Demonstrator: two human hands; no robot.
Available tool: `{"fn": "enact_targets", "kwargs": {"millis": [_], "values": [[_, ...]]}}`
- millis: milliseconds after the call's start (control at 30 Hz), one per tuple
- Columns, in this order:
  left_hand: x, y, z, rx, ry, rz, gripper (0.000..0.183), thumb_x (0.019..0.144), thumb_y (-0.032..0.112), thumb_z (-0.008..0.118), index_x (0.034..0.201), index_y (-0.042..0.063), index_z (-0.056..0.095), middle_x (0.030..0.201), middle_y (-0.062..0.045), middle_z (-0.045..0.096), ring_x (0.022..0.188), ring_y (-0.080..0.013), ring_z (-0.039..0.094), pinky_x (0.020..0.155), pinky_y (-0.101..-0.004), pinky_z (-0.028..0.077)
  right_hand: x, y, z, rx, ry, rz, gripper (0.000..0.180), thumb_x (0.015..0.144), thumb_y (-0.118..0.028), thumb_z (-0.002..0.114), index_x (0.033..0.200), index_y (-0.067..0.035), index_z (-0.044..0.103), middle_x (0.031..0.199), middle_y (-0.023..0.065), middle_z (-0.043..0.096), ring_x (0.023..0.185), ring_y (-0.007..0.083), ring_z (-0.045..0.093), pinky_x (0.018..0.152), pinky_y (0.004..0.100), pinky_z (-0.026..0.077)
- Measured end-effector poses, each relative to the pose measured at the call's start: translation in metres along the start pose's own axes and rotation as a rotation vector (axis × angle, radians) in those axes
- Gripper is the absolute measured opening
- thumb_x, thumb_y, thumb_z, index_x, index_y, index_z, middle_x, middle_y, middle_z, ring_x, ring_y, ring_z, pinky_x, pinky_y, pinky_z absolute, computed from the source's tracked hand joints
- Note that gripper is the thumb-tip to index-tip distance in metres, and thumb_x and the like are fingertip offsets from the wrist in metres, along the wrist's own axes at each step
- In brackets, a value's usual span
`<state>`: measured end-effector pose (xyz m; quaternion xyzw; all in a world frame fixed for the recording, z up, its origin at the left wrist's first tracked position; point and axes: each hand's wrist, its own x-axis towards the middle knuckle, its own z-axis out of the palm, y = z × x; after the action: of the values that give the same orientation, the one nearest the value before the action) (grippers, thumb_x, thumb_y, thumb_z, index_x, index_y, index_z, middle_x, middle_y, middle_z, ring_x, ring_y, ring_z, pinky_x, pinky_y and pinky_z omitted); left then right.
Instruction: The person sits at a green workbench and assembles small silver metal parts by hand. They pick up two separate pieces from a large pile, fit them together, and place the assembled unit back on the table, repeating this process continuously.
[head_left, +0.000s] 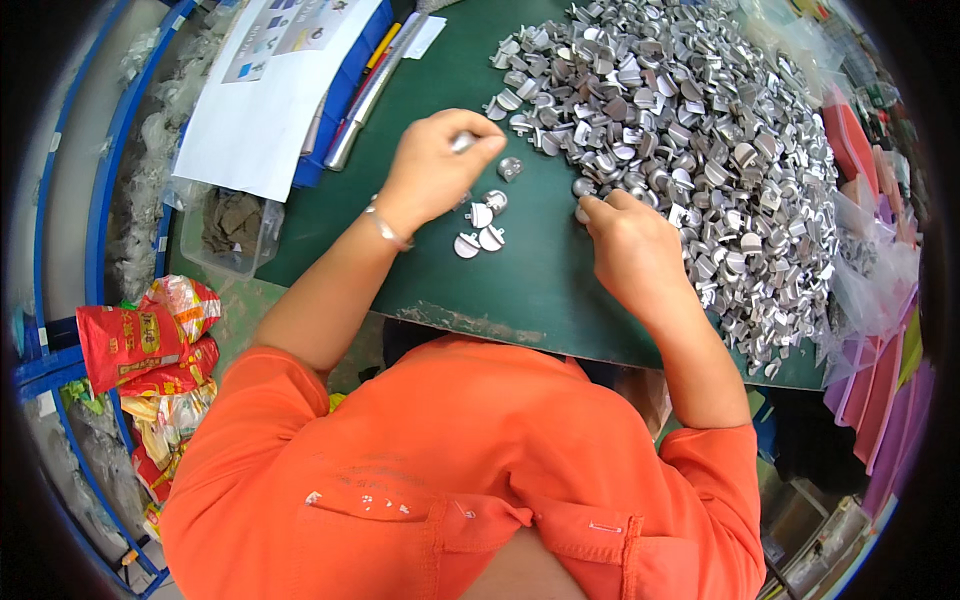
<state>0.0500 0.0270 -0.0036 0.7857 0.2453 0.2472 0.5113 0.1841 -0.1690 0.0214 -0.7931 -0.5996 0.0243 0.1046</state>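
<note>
My left hand (442, 165), with a bracelet at the wrist, pinches a small silvery metal part (463, 142) between thumb and fingers above the green tabletop. My right hand (634, 240) has its fingertips on another small metal part (582, 214) at the left edge of a large heap of rounded metal parts (705, 142). Between the hands lie several loose parts, among them a half-round piece (466, 245) and a single one (509, 169) higher up. The curled fingers hide much of both held parts.
A blue plastic bin (319, 142) with white paper (247, 112) over it stands at the left, beside pens and a metal ruler (375, 94). A clear plastic tub (225, 259) holds brown material. Clear bags (870, 262) and pink foam sheets (851, 139) border the heap on the right.
</note>
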Motion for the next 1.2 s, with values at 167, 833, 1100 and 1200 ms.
{"fn": "enact_targets", "kwargs": {"millis": [167, 833, 1100, 1200], "values": [[0.003, -0.008, 0.018, 0.699, -0.239, 0.160, 0.021, 0.078, 0.016, 0.071, 0.098, 0.009, 0.069, 0.089, -0.012, 0.061, 0.082, -0.0327, 0.062, 0.072, -0.0398, 0.050, 0.014, -0.005, 0.012, -0.273, 0.029, -0.141, 0.007, 0.071, -0.005, 0.061, 0.077, -0.003, 0.063, 0.080, 0.0096, 0.061, 0.075, 0.0255, 0.064, 0.058, 0.0343, 0.055], [-0.056, 0.014, 0.042, 0.645, -0.465, 0.527, 0.015, 0.082, 0.014, 0.061, 0.087, 0.007, 0.049, 0.079, -0.010, 0.050, 0.074, -0.0285, 0.057, 0.066, -0.0379, 0.048, -0.024, -0.003, 0.000, 0.421, 0.096, -0.056, 0.010, 0.078, -0.001, 0.061, 0.088, -0.004, 0.064, 0.082, 0.0141, 0.061, 0.076, 0.0329, 0.061, 0.065, 0.0406, 0.050], [-0.062, 0.019, 0.031, 0.262, -0.443, 0.263, 0.012, 0.082, 0.008, 0.064, 0.092, 0.005, 0.057, 0.084, -0.010, 0.059, 0.077, -0.0276, 0.061, 0.066, -0.0334, 0.048, -0.055, -0.012, 0.005, 0.563, 0.043, 0.200, 0.011, 0.079, -0.003, 0.066, 0.087, -0.002, 0.059, 0.079, 0.0147, 0.061, 0.071, 0.0328, 0.061, 0.063, 0.0389, 0.049], [-0.054, 0.025, 0.025, -0.054, -0.344, -0.010, 0.008, 0.083, 0.006, 0.063, 0.090, 0.002, 0.062, 0.081, -0.011, 0.061, 0.074, -0.0253, 0.061, 0.067, -0.0302, 0.048, -0.053, -0.019, 0.019, 0.582, 0.115, 0.226, 0.013, 0.080, -0.005, 0.066, 0.089, -0.003, 0.058, 0.079, 0.0139, 0.061, 0.069, 0.0321, 0.061, 0.060, 0.0385, 0.050]]}}
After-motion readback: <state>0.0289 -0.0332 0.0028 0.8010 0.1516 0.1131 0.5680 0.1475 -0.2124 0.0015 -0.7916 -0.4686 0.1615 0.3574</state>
